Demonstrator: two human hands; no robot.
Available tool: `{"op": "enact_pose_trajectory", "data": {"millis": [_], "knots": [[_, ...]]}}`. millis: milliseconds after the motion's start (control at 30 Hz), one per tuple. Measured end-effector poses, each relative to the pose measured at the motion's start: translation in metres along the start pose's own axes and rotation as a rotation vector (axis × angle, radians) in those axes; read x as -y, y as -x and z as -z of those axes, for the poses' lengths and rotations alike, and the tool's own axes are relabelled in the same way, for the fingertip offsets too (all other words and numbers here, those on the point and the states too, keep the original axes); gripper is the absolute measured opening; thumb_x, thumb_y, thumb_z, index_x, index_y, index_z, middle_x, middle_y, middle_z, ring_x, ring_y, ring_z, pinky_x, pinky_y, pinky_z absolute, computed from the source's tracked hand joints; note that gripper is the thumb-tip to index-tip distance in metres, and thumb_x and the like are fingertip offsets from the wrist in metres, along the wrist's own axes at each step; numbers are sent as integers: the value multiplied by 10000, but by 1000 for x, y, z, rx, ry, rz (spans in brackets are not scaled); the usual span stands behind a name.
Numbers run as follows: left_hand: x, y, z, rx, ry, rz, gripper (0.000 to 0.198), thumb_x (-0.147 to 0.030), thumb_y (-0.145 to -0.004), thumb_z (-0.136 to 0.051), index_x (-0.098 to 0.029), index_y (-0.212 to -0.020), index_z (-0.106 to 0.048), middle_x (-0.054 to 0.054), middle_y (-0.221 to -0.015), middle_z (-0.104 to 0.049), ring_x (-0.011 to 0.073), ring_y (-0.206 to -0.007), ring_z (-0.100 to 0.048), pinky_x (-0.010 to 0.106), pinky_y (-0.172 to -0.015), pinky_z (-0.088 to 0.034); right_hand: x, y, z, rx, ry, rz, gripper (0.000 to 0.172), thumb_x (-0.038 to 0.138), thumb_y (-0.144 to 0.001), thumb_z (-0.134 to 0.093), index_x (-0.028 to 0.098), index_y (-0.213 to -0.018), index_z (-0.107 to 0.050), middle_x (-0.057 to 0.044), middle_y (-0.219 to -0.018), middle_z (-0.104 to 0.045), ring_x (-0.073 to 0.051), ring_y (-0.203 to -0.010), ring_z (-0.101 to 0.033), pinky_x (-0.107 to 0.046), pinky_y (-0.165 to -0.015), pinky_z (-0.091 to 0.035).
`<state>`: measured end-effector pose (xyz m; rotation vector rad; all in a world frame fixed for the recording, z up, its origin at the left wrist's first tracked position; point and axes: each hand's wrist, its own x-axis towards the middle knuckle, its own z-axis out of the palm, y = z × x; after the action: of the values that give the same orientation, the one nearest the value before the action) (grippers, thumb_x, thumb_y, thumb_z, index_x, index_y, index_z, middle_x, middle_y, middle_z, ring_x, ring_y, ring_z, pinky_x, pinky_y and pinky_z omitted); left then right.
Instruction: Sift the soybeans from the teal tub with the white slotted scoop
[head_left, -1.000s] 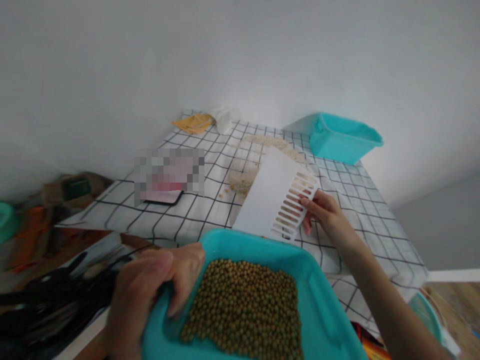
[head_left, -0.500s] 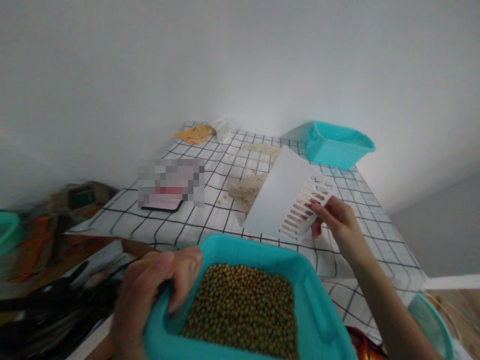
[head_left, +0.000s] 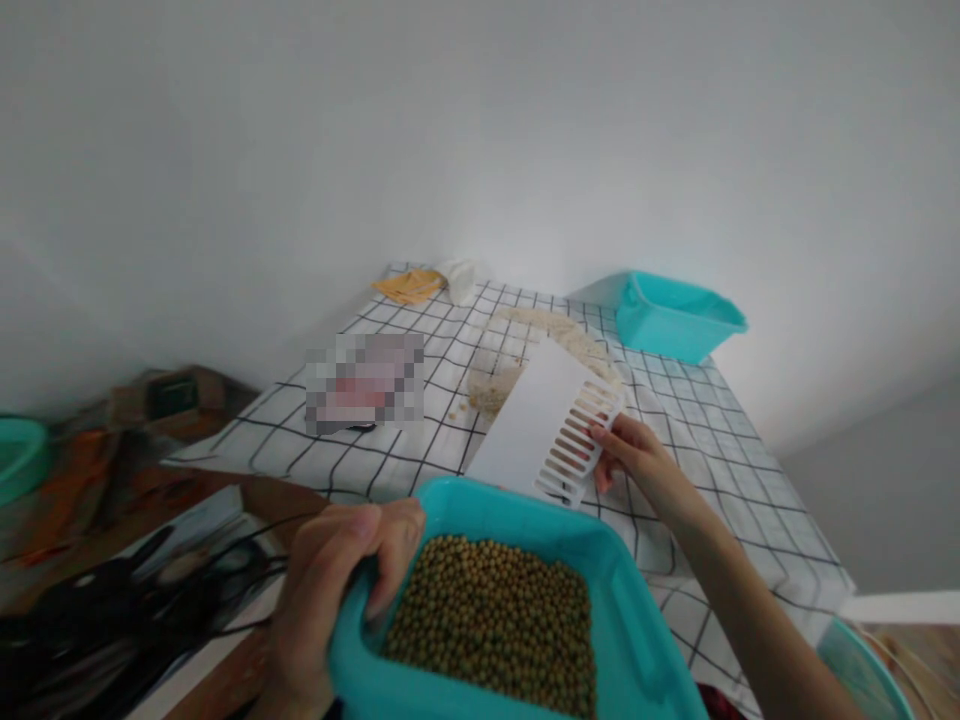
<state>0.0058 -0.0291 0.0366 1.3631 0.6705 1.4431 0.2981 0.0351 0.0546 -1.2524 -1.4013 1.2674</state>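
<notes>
My left hand [head_left: 337, 580] grips the near left rim of a turquoise plastic tub [head_left: 645, 650], thumb on the rim and fingers curled inside. The tub is full of small olive-green beans [head_left: 495, 625]. My right hand [head_left: 634, 455] pinches the slotted end of a white plastic scraper [head_left: 536, 425], which stands tilted on the checked tablecloth [head_left: 720, 470] just beyond the tub's far rim. Behind the scraper lies a spread of pale grain [head_left: 559, 335] on the cloth.
A second turquoise tub [head_left: 679, 315] sits at the table's far right corner. A phone-like flat item [head_left: 364, 385], a yellow cloth [head_left: 409, 285] and a white lump [head_left: 459, 278] lie toward the back left. Dark cables and clutter [head_left: 127, 600] fill the lower left.
The scraper has come back toward the bean tub and stands lower on the cloth than half a second ago. The view has shifted, and the tub sits further right in it.
</notes>
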Motion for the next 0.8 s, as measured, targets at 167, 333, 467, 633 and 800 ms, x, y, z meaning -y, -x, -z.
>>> {"op": "enact_pose_trajectory", "data": {"millis": [167,333,467,633,800], "knots": [[2,4,-3,8,5,-48,591,-318,-1074,-311,-182,-502,-372,0,-423,-380,143,-447,-389,348,-552,-332,-5,3,-7,-54,-104,-14,409,558,-761,-824,193,-791,-641,25,-563,-610,-102,-394,-529,-221,-405,-434],[11,10,-3,-34,35,-93,579,-305,-1065,-329,-192,-498,-361,6,-418,-360,164,-441,-382,362,-537,-314,-8,17,8,-173,-185,-13,421,554,-775,-842,169,-768,-673,4,-585,-639,-81,-379,-513,-203,-385,-405],[17,14,-1,-15,-1,-77,572,-286,-1073,-291,-193,-515,-375,5,-443,-365,168,-475,-402,370,-584,-319,-1,26,20,-287,-83,67,343,491,-850,-808,167,-852,-696,-24,-699,-702,-89,-418,-561,-217,-415,-449],[14,12,-3,20,12,-165,538,-235,-1065,-295,-190,-537,-385,-18,-447,-384,146,-459,-391,341,-580,-344,-7,12,13,-205,54,31,400,573,-836,-770,191,-849,-651,3,-574,-666,-141,-401,-606,-245,-412,-476],[10,8,-7,6,25,-169,561,-248,-1079,-303,-184,-525,-368,-17,-445,-352,139,-455,-369,334,-573,-334,-7,-11,2,-16,160,-103,480,665,-723,-773,238,-743,-554,18,-458,-614,-205,-403,-643,-297,-427,-528]]}}
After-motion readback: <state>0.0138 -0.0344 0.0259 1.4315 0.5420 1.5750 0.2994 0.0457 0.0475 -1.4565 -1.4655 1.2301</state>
